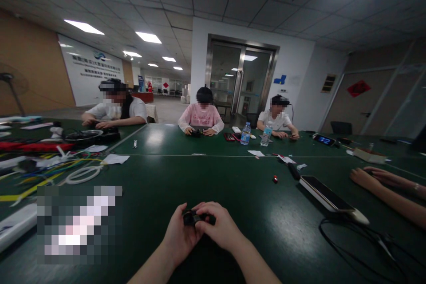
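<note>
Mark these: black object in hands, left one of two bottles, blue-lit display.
Black object [190,218]: head view, its left part.
Left bottle [245,135]: head view, its side.
Blue-lit display [324,140]: head view, its screen.

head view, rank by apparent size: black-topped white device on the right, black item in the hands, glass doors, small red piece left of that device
1. glass doors
2. white device
3. black item, partly hidden
4. red piece

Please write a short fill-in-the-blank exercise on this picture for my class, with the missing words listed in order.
1. The left hand and right hand hold a small ____ object.
2. The colour of the table is ____.
3. The person straight across wears a ____ top.
4. Exactly ____ bottles stand there.

Missing words: black; green; pink; two.
</note>
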Demonstrator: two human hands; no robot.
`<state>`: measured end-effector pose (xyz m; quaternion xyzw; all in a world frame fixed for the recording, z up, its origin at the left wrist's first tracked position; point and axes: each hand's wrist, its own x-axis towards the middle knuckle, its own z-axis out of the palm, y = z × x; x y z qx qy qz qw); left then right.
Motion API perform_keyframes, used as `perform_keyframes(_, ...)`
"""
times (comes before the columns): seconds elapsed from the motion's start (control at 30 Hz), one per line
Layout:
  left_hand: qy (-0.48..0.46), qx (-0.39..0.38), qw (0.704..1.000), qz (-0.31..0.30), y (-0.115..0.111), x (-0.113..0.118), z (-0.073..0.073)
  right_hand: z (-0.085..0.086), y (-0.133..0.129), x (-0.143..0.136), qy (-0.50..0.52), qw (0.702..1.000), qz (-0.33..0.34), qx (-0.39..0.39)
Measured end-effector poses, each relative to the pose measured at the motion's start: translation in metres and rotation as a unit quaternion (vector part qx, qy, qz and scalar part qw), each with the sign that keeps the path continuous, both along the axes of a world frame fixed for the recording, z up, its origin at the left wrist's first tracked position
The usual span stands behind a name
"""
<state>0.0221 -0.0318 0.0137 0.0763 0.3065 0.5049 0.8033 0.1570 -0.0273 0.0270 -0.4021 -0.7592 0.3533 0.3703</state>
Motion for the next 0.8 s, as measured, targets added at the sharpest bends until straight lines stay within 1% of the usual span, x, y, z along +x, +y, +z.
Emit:
perform_keyframes(0.13, -0.033, 0.023, 0.999, -0.01, -0.0034, -0.0018, 0.0055, -0.0017, 0.0016, 0.0001, 0.01, 1.0, -0.009, 0.0)
perform_keyframes(0.23, -0.04, 0.02, 0.999, -0.018, -0.0035, -0.0023, 0.0071, -0.0029, 0.0021, 0.0002, 0.011, 1.0, -0.018, -0.004)
perform_keyframes(0.5, -0.028, 0.02, 0.999, -0.005, -0.0029, -0.0013, 0.003, -0.0004, -0.0016, -0.0008, -0.008, 1.0, -0.023, -0.014)
perform_keyframes(0.7, -0.041, 0.031, 0.999, -0.012, -0.0035, -0.0023, 0.0019, 0.0, -0.0017, -0.001, -0.017, 0.999, -0.03, -0.017)
perform_keyframes(0.8, -0.032, 0.03, 0.999, -0.014, -0.0032, -0.0019, 0.002, -0.0002, -0.0018, -0.0005, -0.024, 0.999, -0.03, -0.013)
